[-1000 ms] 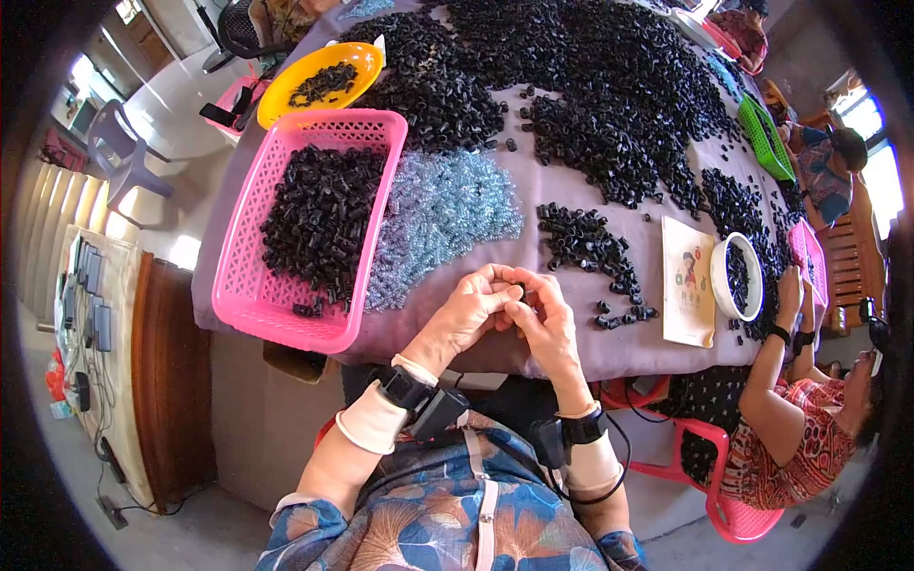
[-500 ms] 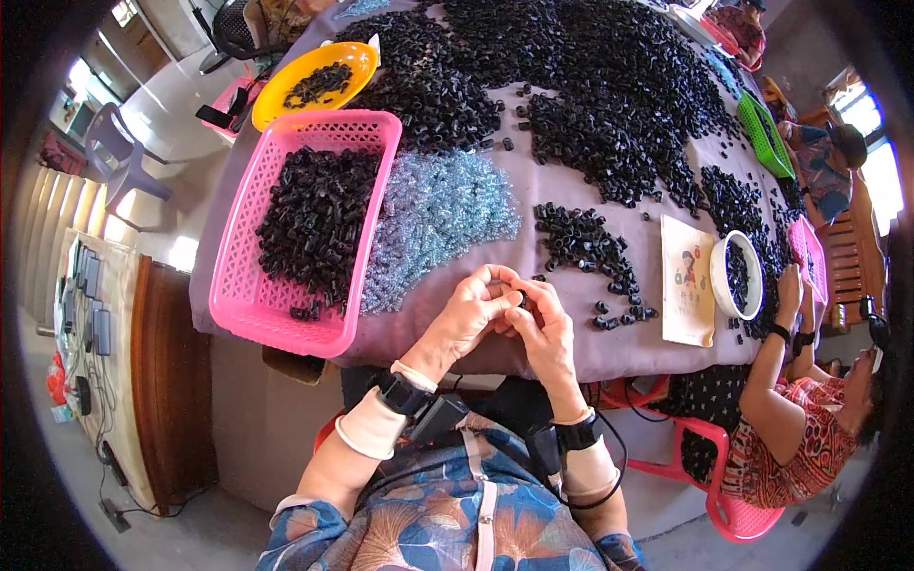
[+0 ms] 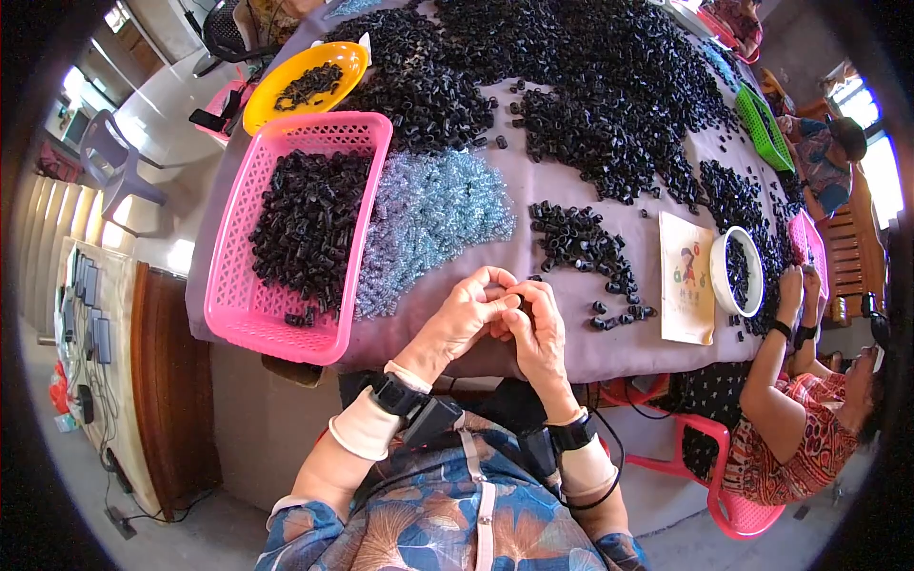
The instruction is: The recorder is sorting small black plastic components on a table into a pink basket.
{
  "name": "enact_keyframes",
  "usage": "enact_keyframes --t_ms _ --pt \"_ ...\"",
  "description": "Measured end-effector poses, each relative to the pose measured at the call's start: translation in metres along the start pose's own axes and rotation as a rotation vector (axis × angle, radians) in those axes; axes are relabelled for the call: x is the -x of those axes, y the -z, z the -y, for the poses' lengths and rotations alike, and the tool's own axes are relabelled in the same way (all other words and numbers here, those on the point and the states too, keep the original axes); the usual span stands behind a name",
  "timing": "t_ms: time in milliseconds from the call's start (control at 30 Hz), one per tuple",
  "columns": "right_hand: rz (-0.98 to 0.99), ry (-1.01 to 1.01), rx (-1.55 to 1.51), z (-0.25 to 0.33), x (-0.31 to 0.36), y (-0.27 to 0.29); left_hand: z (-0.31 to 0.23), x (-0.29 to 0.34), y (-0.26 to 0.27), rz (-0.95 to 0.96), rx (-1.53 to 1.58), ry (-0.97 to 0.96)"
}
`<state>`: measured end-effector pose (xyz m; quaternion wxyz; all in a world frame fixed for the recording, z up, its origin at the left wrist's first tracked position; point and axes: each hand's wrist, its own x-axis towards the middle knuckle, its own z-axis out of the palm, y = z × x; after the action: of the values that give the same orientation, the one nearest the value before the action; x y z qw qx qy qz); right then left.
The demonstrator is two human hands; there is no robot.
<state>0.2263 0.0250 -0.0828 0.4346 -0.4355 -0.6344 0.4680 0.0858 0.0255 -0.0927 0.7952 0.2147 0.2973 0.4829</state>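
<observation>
Left hand (image 3: 464, 317) + right hand (image 3: 541, 341): fingers pinched around small black piece (image 3: 525, 305) | pink basket (image 3: 276, 341) at 10 o'clock | risk — slack pinch could drop it off desk (image 3: 619, 352), 6 o'clock

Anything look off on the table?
Mildly: the large pink basket sits right at the near edge of the table, possibly overhanging. A few black pieces lie apart from the heaps. No damage stands out.

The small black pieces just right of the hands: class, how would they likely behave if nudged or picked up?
The black pieces look short and rounded, so a nudge would probably roll some. They are small compared with the right hand, so each is likely light. Shiny highlights suggest smooth surfaces, perhaps slightly slippery.
</observation>
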Motion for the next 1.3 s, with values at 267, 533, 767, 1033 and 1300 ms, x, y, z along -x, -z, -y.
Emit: enact_keyframes --t_ms 267,533,767,1033,1300 --pt "0.037 -0.054 -0.061 0.007 -0.002 0.003 0.004 0.001 -0.004 -0.125 0.010 -0.083" --pt "0.033 -0.108 -0.205 0.012 0.000 0.002 0.001 0.002 -0.007 -0.110 -0.013 -0.065" --pt "0.020 -0.049 -0.127 0.003 -0.001 0.003 0.002 -0.001 0.002 0.013 0.055 -0.038" --pt "0.041 -0.105 -0.186 0.013 -0.002 0.001 0.007 -0.001 0.004 -0.030 0.072 -0.079" --pt "0.004 -0.097 -0.219 0.010 0.002 -0.002 0.007 -0.001 0.007 0.011 0.123 -0.086"
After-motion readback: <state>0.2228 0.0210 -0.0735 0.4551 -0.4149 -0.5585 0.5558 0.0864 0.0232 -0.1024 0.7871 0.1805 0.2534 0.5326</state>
